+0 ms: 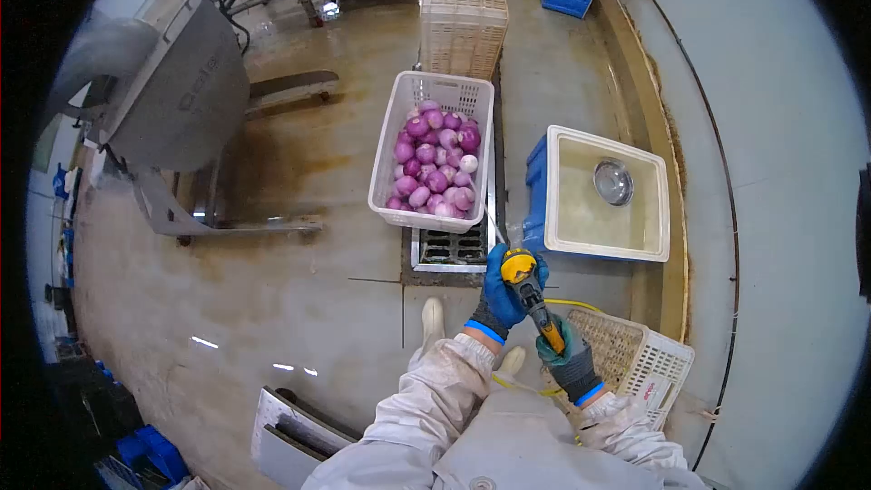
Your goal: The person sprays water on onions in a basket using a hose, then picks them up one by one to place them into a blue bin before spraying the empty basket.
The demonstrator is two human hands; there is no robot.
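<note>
Two gloved hands on one tool: left hand (504,289) in blue glove wrapped around the yellow head of a spray gun (531,295), fingers closed tight on it; right hand (570,361) in green glove closed on the orange handle lower down. Nozzle tip thin and pale, aimed forward toward the floor drain grate (446,248). Yellow hose (522,387) looping back from the handle toward the body.

White crate of peeled purple onions (434,156) resting on the floor just beyond the grate, its near edge overlapping the drain. Blue-and-white tub (603,195) with a metal bowl (613,181) in it standing to the right of the crate, near the wall kerb. Empty white basket (635,356) tipped on the floor just beside right hand. Stack of cream crates (464,20) farther along the drain line.

Judged step: tool gripped and aimed, no jet visible from the nozzle; cannot tell whether trigger is pressed. Next move likely calls for a steady two-handed hold and a squeeze of the trigger with nozzle directed at the onions.
</note>
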